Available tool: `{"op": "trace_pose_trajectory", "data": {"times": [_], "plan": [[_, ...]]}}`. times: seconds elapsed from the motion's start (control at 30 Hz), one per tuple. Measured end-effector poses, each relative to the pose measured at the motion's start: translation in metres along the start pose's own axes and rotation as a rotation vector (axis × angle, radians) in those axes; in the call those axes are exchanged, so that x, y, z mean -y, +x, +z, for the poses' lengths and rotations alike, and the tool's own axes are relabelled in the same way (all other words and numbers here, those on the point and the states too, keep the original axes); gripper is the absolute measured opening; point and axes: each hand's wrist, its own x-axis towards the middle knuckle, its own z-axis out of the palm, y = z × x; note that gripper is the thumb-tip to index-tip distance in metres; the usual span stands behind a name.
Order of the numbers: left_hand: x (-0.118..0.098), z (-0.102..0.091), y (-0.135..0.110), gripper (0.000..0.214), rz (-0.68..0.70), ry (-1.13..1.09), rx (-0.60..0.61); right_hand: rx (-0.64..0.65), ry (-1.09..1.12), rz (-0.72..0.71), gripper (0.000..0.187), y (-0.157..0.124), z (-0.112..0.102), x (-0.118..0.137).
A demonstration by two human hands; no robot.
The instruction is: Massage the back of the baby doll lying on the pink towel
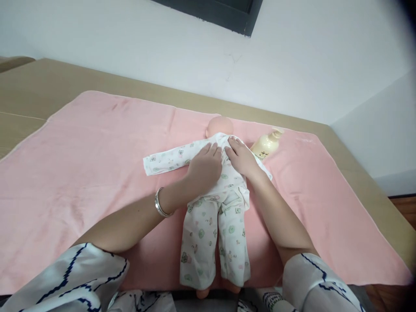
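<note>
A baby doll in white printed pyjamas lies on a pink blanket. The bald back of its head points away from me and its feet towards me, so it seems to be face down. My left hand rests flat on the left of its upper back, fingers stretched out. On the upper right of its back lies my right hand, its fingers also extended. Neither hand grips anything. One pyjama sleeve stretches out to the left; the other is partly hidden by my right hand and forearm.
A pale yellow pump bottle lies tilted on the blanket, right of the doll's head. Under the blanket is a wooden table, its far side by a white wall. A dark frame is on the wall.
</note>
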Motion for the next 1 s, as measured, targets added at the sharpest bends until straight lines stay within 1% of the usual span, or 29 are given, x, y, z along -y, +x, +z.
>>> {"op": "trace_pose_trajectory", "data": {"times": [0.07,0.13,0.2,0.27,0.3,0.37,0.47,0.53,0.6,0.67,0.73,0.8,0.83,0.9,1.0], "plan": [[0.003,-0.004,0.003,0.04,-0.013,-0.044,0.034,0.001,-0.002,0.002,0.056,-0.004,-0.004,0.005],[0.016,-0.003,0.012,0.034,-0.052,-0.08,0.062,0.005,-0.042,-0.001,0.047,-0.017,-0.011,0.02],[0.031,0.001,0.022,0.032,-0.059,-0.069,0.077,0.017,-0.077,-0.014,0.041,-0.031,-0.019,0.035],[0.038,0.006,0.027,0.034,-0.027,-0.019,0.066,0.028,-0.087,-0.013,0.037,-0.036,-0.023,0.041],[0.037,0.009,0.026,0.036,-0.017,0.005,0.053,0.032,-0.077,-0.008,0.037,-0.034,-0.023,0.04],[0.027,0.011,0.019,0.041,-0.021,0.04,0.024,0.026,-0.037,0.001,0.039,-0.024,-0.018,0.028],[0.005,0.01,0.004,0.046,-0.032,0.079,-0.007,0.012,0.013,-0.024,0.05,-0.003,-0.004,0.006],[-0.001,0.01,-0.001,0.043,-0.009,0.081,-0.028,0.017,0.011,-0.022,0.057,0.002,0.004,0.001],[0.004,0.011,0.001,0.037,0.025,0.05,-0.057,0.017,-0.026,0.023,0.061,-0.002,0.008,0.008],[0.016,0.014,0.008,0.033,0.058,0.023,-0.054,0.013,-0.098,0.062,0.062,-0.014,0.005,0.024],[0.027,0.018,0.015,0.034,0.075,0.018,-0.019,0.042,-0.155,0.041,0.059,-0.027,-0.003,0.038],[0.032,0.024,0.018,0.037,0.032,0.011,-0.027,0.086,-0.159,0.007,0.054,-0.032,-0.01,0.045],[0.032,0.028,0.018,0.041,-0.008,0.0,-0.054,0.1,-0.142,-0.001,0.051,-0.031,-0.012,0.043],[0.029,0.033,0.016,0.048,-0.082,-0.03,-0.118,0.087,-0.096,0.005,0.049,-0.024,-0.014,0.034],[0.023,0.035,0.013,0.05,-0.101,-0.065,-0.148,0.032,-0.009,0.019,0.052,-0.01,-0.011,0.015]]}}
